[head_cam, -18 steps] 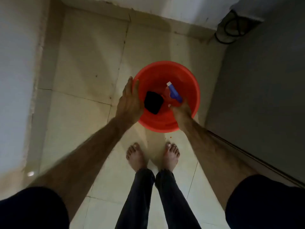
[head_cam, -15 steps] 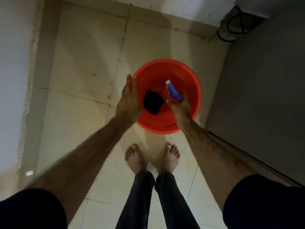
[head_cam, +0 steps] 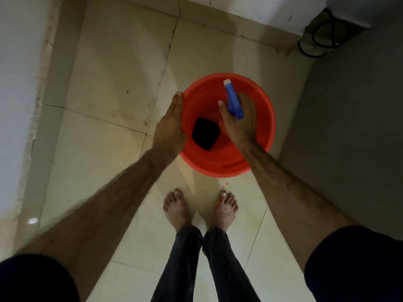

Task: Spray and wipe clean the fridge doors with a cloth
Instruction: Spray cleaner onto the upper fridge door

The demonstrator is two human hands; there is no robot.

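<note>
A red plastic bucket (head_cam: pixel 261 101) stands on the tiled floor in front of my bare feet. Inside it lies a dark folded cloth (head_cam: pixel 205 134). My right hand (head_cam: pixel 239 123) grips a spray bottle with a blue head and white nozzle (head_cam: pixel 233 101), held above the bucket's inside. My left hand (head_cam: pixel 171 127) has straight fingers and rests against the bucket's left rim. The grey fridge side (head_cam: pixel 353 127) rises at the right.
Cream floor tiles (head_cam: pixel 113 88) spread to the left and behind the bucket. A white wall (head_cam: pixel 15 83) runs along the left. A black cable (head_cam: pixel 320 40) coils in the far right corner beside the fridge.
My right hand has closed round the spray bottle and lifted it higher inside the bucket. My left hand stays at the rim. The cloth has not moved.
</note>
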